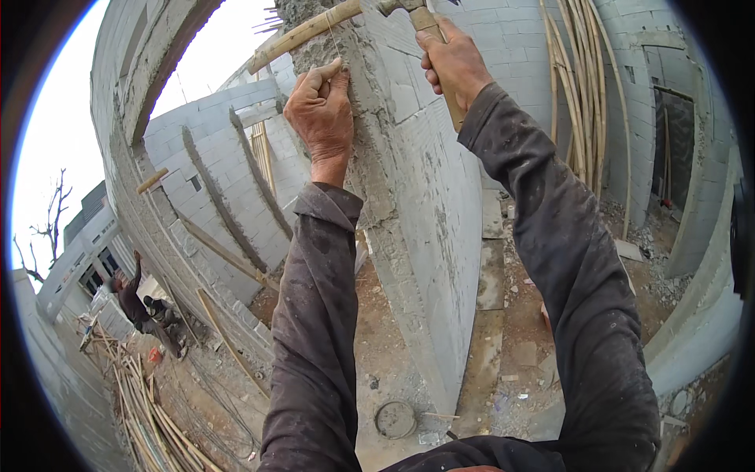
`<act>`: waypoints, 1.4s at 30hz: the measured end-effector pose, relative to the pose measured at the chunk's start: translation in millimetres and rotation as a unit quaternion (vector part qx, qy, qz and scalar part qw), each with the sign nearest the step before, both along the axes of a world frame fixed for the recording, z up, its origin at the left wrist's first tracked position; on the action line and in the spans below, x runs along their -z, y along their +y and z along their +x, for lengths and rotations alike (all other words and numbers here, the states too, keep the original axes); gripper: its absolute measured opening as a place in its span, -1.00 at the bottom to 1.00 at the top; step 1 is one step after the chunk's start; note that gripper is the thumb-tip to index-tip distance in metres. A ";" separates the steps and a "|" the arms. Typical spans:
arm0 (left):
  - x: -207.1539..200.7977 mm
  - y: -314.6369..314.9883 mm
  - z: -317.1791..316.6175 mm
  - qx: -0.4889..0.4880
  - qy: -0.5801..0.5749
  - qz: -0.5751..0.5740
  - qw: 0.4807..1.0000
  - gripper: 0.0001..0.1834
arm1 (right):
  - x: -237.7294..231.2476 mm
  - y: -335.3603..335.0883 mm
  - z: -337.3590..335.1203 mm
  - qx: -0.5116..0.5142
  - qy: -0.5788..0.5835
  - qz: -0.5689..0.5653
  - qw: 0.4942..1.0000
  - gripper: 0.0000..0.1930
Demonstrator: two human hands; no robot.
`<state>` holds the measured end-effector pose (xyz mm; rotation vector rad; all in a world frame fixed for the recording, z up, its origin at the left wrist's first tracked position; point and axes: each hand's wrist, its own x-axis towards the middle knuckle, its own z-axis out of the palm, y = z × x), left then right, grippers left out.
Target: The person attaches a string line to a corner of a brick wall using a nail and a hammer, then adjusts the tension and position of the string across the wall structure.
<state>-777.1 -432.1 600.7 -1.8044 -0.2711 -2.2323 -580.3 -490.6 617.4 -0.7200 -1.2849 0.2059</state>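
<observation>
High in front of me, my left hand [321, 114] is closed in a pinch beside the rough edge of a concrete column [370, 181]. Between its fingertips runs a thin string [333, 39], which hangs from a short bamboo pole [303, 35] set crosswise at the column's top. My right hand [460, 64] grips a hammer [425, 20] by its wooden handle, raised to the right of the column. The hammer's metal head is at the upper picture edge, partly cut off. Whether a small nail is also in the left fingertips cannot be made out.
Long bamboo poles [578, 94] lean against the grey block wall at right. More poles [145, 409] lie at lower left, near a co-worker [138, 307]. Below me are a round bucket [395, 420] and rubble-strewn ground. A doorway [674, 149] opens at far right.
</observation>
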 end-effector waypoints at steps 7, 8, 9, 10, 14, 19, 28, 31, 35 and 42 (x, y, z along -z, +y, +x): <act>-3.7 2.7 -12.1 0.052 0.022 -0.016 0.998 -0.81 | 61.4 21.9 -25.0 -0.535 0.199 -0.008 0.821 -0.62; -4.8 3.8 -11.2 0.059 0.026 -0.001 0.998 -0.80 | 59.4 28.8 -27.6 -0.562 0.211 0.005 0.800 -0.68; -5.9 4.6 -11.1 0.042 0.037 -0.001 0.998 -0.80 | 55.7 34.6 -29.2 -0.587 0.220 0.017 0.779 -0.73; -4.9 4.3 -9.9 0.038 0.032 -0.009 0.999 -0.80 | 52.4 37.5 -26.8 -0.594 0.213 0.011 0.775 -0.73; -1.7 2.8 -7.8 0.013 0.029 -0.033 0.999 -0.78 | 35.7 48.6 -37.3 -0.583 0.160 0.013 0.796 -0.66; -5.3 0.3 -15.9 -0.006 0.045 -0.038 0.998 -0.77 | 26.6 49.9 -42.0 -0.572 0.147 0.016 0.807 -0.71; -3.8 1.2 -15.6 0.001 0.037 -0.035 0.999 -0.78 | 26.7 52.3 -49.5 -0.521 0.163 0.015 0.838 -0.64; -3.8 2.2 -14.3 0.001 0.036 -0.044 0.998 -0.78 | 44.0 62.1 -46.8 0.012 0.043 0.166 0.985 -0.49; -8.5 -1.1 -15.1 0.005 0.044 -0.010 0.999 -0.79 | 65.3 46.8 -40.9 0.155 -0.048 0.164 0.973 -0.41; -4.7 3.4 -10.4 -0.014 0.031 -0.012 0.999 -0.79 | 29.9 34.3 -50.5 0.186 -0.036 0.189 0.963 -0.47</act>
